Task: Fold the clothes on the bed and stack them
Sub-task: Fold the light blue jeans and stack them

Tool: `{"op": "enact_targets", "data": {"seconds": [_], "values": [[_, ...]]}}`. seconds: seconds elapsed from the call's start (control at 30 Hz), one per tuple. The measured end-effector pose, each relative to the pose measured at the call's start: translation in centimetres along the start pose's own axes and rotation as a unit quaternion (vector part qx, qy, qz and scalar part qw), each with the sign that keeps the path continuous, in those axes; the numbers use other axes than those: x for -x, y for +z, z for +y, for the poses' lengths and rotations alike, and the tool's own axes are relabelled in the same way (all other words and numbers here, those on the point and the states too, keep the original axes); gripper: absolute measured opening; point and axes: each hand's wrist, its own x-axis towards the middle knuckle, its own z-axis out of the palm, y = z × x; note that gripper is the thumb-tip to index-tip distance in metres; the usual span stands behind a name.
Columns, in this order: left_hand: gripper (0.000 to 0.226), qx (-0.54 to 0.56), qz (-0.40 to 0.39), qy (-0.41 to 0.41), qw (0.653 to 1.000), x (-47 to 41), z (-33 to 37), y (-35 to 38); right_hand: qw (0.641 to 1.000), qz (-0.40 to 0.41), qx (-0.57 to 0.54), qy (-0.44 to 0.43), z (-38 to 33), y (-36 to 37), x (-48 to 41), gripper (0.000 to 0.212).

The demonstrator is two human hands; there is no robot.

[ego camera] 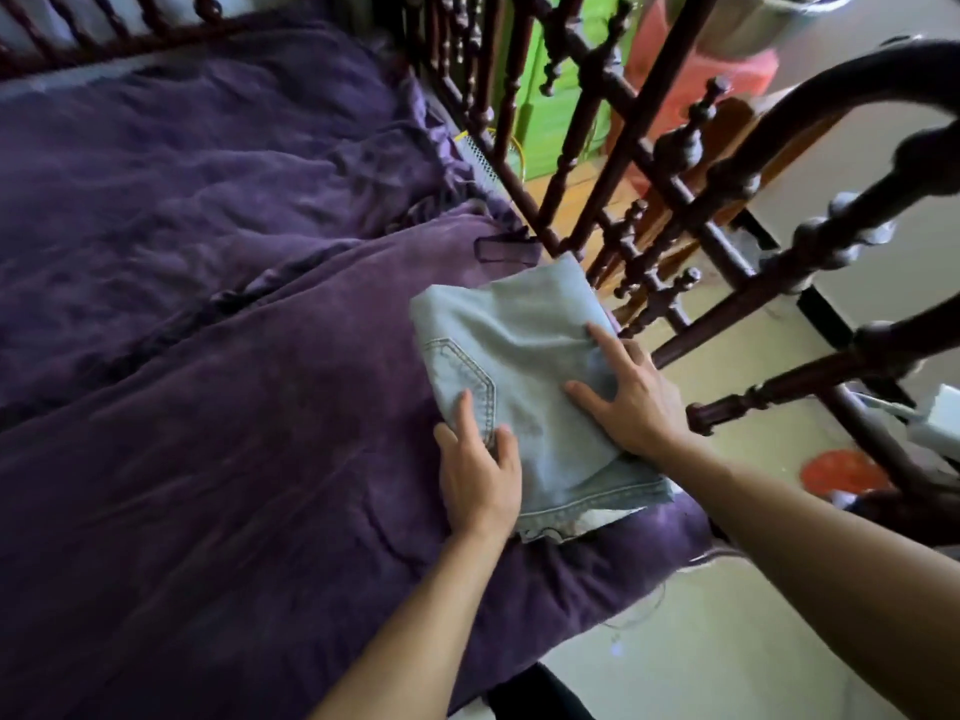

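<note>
A pair of light blue jeans [524, 356] lies folded into a compact rectangle near the right corner of the bed, a back pocket showing on its left side. My left hand [480, 470] rests flat on the near left part of the jeans, fingers straight over the pocket seam. My right hand [631, 392] presses on the right side of the jeans with fingers spread. Neither hand grips the cloth.
A purple quilt [208, 356] covers the bed, rumpled toward the back. A dark wooden spindle bed frame [675, 210] runs along the right edge, close to the jeans. Beyond it are a pale floor [727, 641], a green cabinet [545, 111] and a red object [841, 472].
</note>
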Motion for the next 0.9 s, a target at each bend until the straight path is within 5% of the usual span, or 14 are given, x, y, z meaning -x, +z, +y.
{"op": "enact_targets", "data": {"seconds": [0.2,0.37,0.53,0.9], "values": [[0.066,-0.022,-0.109,-0.030,0.993,3.9,0.3,7.6,0.996,-0.059,0.062,0.032,8.4,0.0,1.4,0.073],[0.077,-0.279,-0.128,0.049,0.950,5.6,-3.9,10.6,0.990,-0.013,0.128,-0.058,11.4,6.7,5.4,0.068],[0.081,-0.397,-0.118,0.158,0.896,2.8,-7.5,11.0,0.991,-0.026,0.110,-0.069,12.1,10.3,5.1,0.068],[0.064,-0.410,-0.272,0.071,0.868,3.7,-5.6,6.2,0.973,-0.141,0.178,-0.047,10.0,7.9,4.0,0.067]]}}
